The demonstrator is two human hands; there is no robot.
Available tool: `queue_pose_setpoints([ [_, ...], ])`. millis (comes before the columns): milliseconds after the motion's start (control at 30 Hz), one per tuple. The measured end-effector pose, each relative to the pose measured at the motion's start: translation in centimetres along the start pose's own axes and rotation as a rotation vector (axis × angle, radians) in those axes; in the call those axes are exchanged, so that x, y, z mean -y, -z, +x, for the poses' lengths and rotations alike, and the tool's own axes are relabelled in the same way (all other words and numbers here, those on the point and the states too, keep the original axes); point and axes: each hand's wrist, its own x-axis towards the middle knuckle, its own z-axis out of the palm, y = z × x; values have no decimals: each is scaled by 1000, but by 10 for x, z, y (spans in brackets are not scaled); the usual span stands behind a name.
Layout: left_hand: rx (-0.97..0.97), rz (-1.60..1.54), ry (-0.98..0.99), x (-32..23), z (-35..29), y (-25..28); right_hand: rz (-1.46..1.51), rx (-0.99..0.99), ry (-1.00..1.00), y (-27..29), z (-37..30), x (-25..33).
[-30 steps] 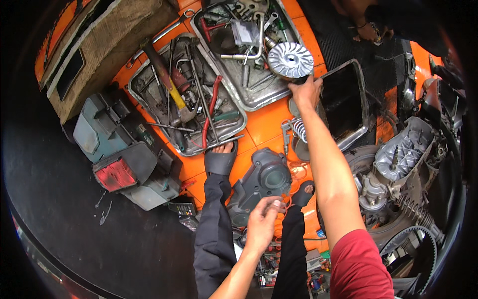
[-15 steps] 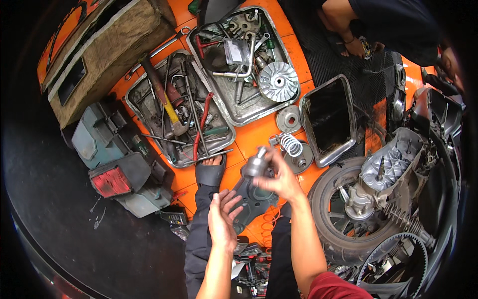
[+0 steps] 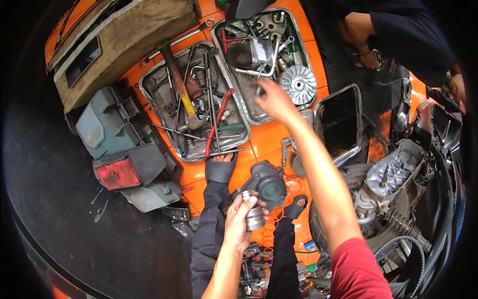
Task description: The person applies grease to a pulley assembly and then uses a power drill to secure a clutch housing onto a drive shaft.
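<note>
In my left hand (image 3: 240, 222), low in the middle, is a stepped silver metal cylinder (image 3: 255, 219), fingers and thumb wrapped round it. My right hand (image 3: 274, 101) reaches far forward over the right metal tray (image 3: 255, 118), its fingers curled at a small greyish piece that they mostly hide. Right of that hand, a finned silver pulley disc (image 3: 298, 85) lies in the tray. Behind it are an L-shaped wrench (image 3: 274, 57) and other metal parts. Just beyond my left hand, a dark grey plastic cover (image 3: 269, 185) lies on the orange floor.
A second tray (image 3: 158, 82) at left holds a hammer (image 3: 187, 102) and several tools. To the right stand an empty dark pan (image 3: 343, 158), an opened engine case (image 3: 391, 172) and a toothed belt (image 3: 381, 251). A tail light (image 3: 119, 173) lies left. A person's hand (image 3: 369, 61) shows at far right.
My right hand has moved forward from beside my left hand to the right tray. The metal cylinder has passed from my right hand into my left, which has closed round it.
</note>
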Motion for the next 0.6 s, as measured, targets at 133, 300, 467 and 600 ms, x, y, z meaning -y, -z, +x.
queue_pose_setpoints([
  [133, -109, 40, -23, -6, 0, 8, -79, 25, -234, 9, 80, -18],
  [300, -162, 0, -31, -18, -3, 6, 75, -323, -306, 33, 93, -64],
  [467, -181, -6, -53, -26, -2, 3, -157, -101, -510, 46, 63, -91],
  [600, -176, 6, -68, -25, -1, 3, -365, 144, -631, 19, 34, -67],
])
